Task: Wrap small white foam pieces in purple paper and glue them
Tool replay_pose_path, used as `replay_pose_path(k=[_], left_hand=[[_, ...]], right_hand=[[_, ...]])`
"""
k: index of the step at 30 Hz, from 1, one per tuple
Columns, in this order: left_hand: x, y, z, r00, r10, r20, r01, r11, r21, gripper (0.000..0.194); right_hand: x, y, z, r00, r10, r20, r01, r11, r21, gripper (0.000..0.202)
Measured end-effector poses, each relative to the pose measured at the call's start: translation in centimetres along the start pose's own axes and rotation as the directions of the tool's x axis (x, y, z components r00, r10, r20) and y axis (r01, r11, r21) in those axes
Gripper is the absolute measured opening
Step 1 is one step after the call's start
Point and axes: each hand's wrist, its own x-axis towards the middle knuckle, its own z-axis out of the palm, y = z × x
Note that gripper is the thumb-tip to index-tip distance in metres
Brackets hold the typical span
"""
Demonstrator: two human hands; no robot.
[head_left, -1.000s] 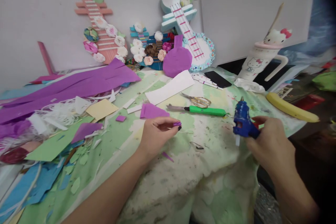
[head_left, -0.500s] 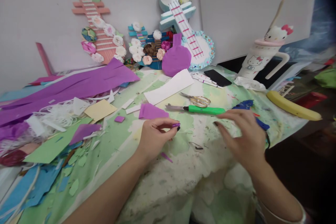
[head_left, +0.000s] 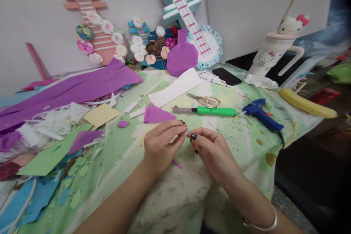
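One small purple piece (head_left: 185, 130) is pinched between the thumb and fingers of the left hand (head_left: 163, 150), its edge just showing at the fingertips. Close beside it is the right hand (head_left: 216, 153), fingers curled and thumb drawn in toward them; whether it grips anything cannot be told. A silver bracelet (head_left: 264, 226) circles the right wrist. Both hands are over the cloth-covered counter (head_left: 170, 199), and a purple sliver (head_left: 176, 164) lies between them, partly behind the left hand. Just beyond the left hand is a larger purple scrap (head_left: 157, 114), with a green-handled knife (head_left: 216, 111) and gold-handled scissors (head_left: 208, 101) lying beyond the right hand. Farther right of that hand, a blue glue gun (head_left: 260, 113) rests on its side, and past it lies a banana (head_left: 307, 105). Well to the left of the left hand are a yellow sheet (head_left: 101, 115), a green sheet (head_left: 55, 152), tangled white strings (head_left: 59, 120) and long purple strips (head_left: 74, 89). Farthest from the hands, a purple guitar-shaped cutout (head_left: 182, 57) leans among decorated instrument models (head_left: 105, 49), while a white tumbler (head_left: 265, 58) stands to the right, beyond a black phone (head_left: 226, 76).
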Motion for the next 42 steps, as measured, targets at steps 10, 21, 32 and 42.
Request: replay_pose_path(k=[10,21,32,42], left_hand=[[-0.17,-0.28,0.08,0.983,0.173,0.064,-0.173,0.985,-0.012,0.016],[-0.28,-0.48,0.2,0.978,0.179,0.107,-0.178,0.984,-0.018,0.015],[-0.28,-0.57,0.17,0.976,0.184,0.115,-0.185,0.983,-0.005,0.015],[-0.54,-0.63,0.29,0.967,0.216,0.133,-0.214,0.976,-0.024,0.016]], right_hand=[[0.16,0.16,0.2,0.999,0.025,0.02,-0.027,0.996,0.087,0.007],[0.28,0.03,0.29,0.999,0.043,0.003,-0.043,0.994,0.098,0.003],[0.38,0.0,0.15,0.998,0.056,0.02,-0.058,0.99,0.131,0.003],[0.34,0.22,0.09,0.998,0.057,0.0,-0.057,0.989,0.14,0.0]])
